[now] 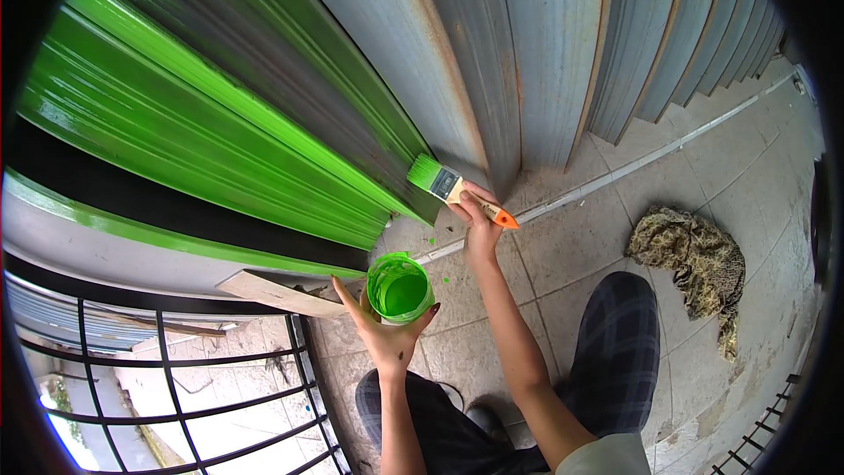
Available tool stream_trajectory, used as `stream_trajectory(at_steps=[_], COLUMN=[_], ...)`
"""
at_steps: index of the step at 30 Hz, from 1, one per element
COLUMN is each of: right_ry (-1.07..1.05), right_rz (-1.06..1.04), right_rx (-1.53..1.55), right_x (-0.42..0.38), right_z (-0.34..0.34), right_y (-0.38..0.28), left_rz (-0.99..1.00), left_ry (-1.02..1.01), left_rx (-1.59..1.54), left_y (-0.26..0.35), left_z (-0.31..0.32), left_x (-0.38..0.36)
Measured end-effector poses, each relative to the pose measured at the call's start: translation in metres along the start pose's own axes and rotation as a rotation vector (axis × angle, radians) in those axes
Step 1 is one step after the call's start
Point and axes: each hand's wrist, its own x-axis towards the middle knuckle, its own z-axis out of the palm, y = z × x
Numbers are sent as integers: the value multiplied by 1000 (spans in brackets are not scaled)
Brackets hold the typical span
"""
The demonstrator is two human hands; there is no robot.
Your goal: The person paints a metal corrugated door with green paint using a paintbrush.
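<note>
My right hand (480, 218) grips a flat paintbrush (447, 185) with a wooden handle tipped in orange. Its bristles are loaded with green paint and lie at the lower edge of a folding metal shutter (290, 62). Several slats at the left are coated glossy green, one beside them is only partly covered and shows dark grey. In my left hand (393, 339) is a tub of green paint (400, 288), held from below and the sides with its mouth facing up. One finger of that hand stretches out along the tub's left side.
Bare grey slats (554, 44) run off to the upper right. A crumpled patterned cloth (690, 259) lies on the tiled floor (563, 255). A metal floor track (615, 174) crosses below the slats. At lower left are a wooden strip (277, 294) and a black grille (167, 361).
</note>
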Motion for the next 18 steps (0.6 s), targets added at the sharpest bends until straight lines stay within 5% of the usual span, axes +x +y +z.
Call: stream_trajectory(at_steps=[8, 13, 18], right_ry=[227, 41, 171], right_rz=[84, 74, 80], right_rx=[-248, -316, -65], right_x=[7, 7, 4], right_z=[-95, -83, -53], right_y=[71, 83, 42], left_rz=[-5, -29, -60], left_ry=[-12, -14, -26], left_rx=[-16, -10, -78], left_y=[6, 14, 14], left_z=[-1, 0, 0], left_x=[-2, -4, -3])
